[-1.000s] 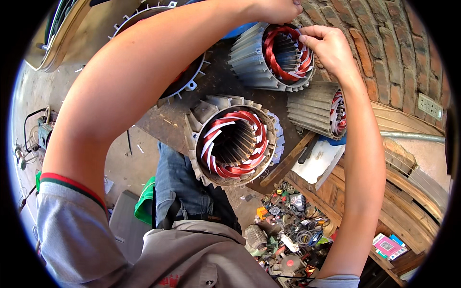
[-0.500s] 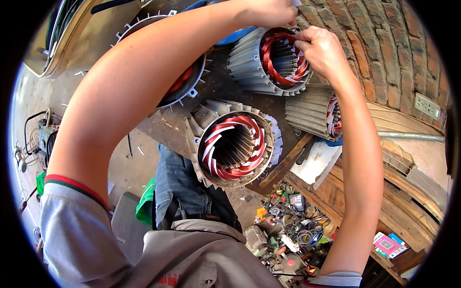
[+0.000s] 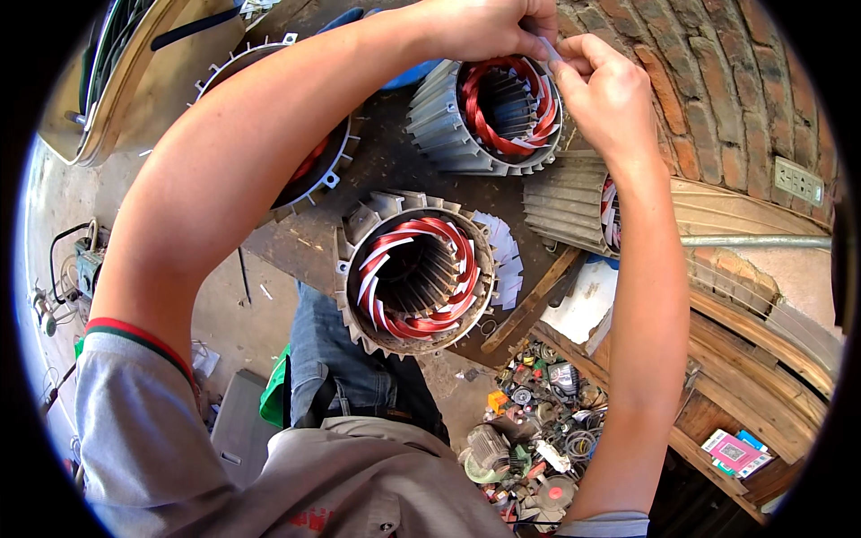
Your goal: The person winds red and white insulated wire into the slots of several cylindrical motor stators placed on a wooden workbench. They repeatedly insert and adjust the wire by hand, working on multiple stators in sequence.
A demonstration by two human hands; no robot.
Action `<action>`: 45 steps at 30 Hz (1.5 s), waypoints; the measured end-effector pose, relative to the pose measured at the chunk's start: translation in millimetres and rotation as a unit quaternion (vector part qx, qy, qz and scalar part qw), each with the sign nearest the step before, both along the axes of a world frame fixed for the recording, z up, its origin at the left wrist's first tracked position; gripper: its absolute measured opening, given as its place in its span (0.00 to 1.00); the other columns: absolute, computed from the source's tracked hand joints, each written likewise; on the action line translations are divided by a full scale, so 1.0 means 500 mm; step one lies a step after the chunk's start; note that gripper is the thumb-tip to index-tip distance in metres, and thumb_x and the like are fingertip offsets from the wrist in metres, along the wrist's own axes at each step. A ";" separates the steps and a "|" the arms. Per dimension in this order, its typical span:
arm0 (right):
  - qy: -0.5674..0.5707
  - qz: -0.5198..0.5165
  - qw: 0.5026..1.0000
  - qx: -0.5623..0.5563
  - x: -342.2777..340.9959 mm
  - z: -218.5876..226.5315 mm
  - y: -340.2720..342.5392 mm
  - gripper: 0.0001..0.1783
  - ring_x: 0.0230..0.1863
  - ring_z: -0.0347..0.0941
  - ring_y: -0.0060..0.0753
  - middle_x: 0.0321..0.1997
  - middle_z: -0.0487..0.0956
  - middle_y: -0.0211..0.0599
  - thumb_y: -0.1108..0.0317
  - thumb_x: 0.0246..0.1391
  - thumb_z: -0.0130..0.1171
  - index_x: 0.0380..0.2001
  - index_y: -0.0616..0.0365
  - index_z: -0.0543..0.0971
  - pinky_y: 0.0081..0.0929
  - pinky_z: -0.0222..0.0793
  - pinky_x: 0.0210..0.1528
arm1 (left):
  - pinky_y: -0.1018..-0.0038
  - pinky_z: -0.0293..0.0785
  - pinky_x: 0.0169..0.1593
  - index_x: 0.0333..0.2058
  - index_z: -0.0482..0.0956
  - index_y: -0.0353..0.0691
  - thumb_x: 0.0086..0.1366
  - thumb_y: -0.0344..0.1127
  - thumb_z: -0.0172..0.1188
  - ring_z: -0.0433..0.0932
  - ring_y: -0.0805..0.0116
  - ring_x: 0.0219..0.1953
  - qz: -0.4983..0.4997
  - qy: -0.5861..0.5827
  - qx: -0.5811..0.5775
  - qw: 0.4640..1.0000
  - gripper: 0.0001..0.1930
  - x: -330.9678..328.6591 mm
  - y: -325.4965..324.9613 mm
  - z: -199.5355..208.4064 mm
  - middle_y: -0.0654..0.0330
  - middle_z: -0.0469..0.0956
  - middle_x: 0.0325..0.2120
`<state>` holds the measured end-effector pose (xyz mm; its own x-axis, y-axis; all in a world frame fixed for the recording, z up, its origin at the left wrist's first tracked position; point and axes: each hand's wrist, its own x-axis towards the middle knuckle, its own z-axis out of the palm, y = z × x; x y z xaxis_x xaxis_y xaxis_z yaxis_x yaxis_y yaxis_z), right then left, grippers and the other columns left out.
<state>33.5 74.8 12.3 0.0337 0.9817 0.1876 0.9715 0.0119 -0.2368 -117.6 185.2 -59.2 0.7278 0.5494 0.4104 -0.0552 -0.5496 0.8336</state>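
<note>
My left hand (image 3: 502, 27) and my right hand (image 3: 608, 85) meet at the top, above the far finned motor stator (image 3: 437, 121). Between their fingertips is a small white slip of insulation paper (image 3: 549, 49), pinched by both. Red wire winding (image 3: 473, 117) rings the bore of that stator. Nearer to me stands another stator (image 3: 350, 309), opening upward, its red winding (image 3: 377, 255) interleaved with white slips. Beside it lies a fan of white paper slips (image 3: 508, 260). A third stator (image 3: 565, 202) rests on its side, partly hidden by my right forearm.
My left arm crosses a larger housing (image 3: 334, 170) with red winding. A brick wall (image 3: 691, 99) rises at the right. A wooden strip (image 3: 534, 300) and a white board (image 3: 583, 296) lie near the bench's right side. Mixed scrap parts (image 3: 538, 421) heap below, beside wooden planks (image 3: 744, 412).
My right hand has moved up off the far stator's winding to meet my left hand at the paper slip. The whole view has shifted slightly, with the stators now further left.
</note>
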 end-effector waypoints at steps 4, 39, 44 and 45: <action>0.021 -0.039 0.998 -0.041 -0.003 -0.008 -0.016 0.09 0.32 0.82 0.50 0.29 0.83 0.49 0.66 0.52 0.62 0.31 0.61 0.82 0.40 0.76 0.38 | 0.70 0.77 0.38 0.35 0.84 0.38 0.55 0.32 0.68 0.82 0.68 0.30 -0.067 -0.012 -0.015 0.998 0.08 0.007 0.006 -0.011 0.55 0.84 0.27; 0.007 -0.147 0.980 0.130 -0.051 -0.140 -0.061 0.08 0.23 0.76 0.45 0.21 0.78 0.40 0.67 0.46 0.67 0.22 0.60 0.81 0.40 0.70 0.30 | 0.68 0.80 0.45 0.38 0.86 0.42 0.57 0.31 0.59 0.84 0.61 0.36 0.141 0.041 0.002 0.989 0.11 0.024 0.033 -0.039 0.54 0.85 0.33; 0.015 -0.142 0.981 0.133 -0.050 -0.141 -0.058 0.07 0.23 0.76 0.45 0.22 0.79 0.40 0.68 0.47 0.67 0.23 0.61 0.82 0.39 0.71 0.30 | 0.69 0.79 0.47 0.38 0.87 0.42 0.56 0.31 0.59 0.85 0.60 0.37 0.133 0.056 -0.005 0.990 0.12 0.023 0.032 -0.034 0.53 0.85 0.33; 0.017 -0.134 0.982 0.133 -0.049 -0.139 -0.055 0.07 0.24 0.76 0.45 0.22 0.79 0.40 0.68 0.47 0.66 0.23 0.60 0.82 0.39 0.71 0.31 | 0.69 0.79 0.47 0.38 0.87 0.42 0.56 0.31 0.59 0.85 0.60 0.37 0.130 0.060 -0.007 0.990 0.12 0.021 0.032 -0.033 0.53 0.85 0.33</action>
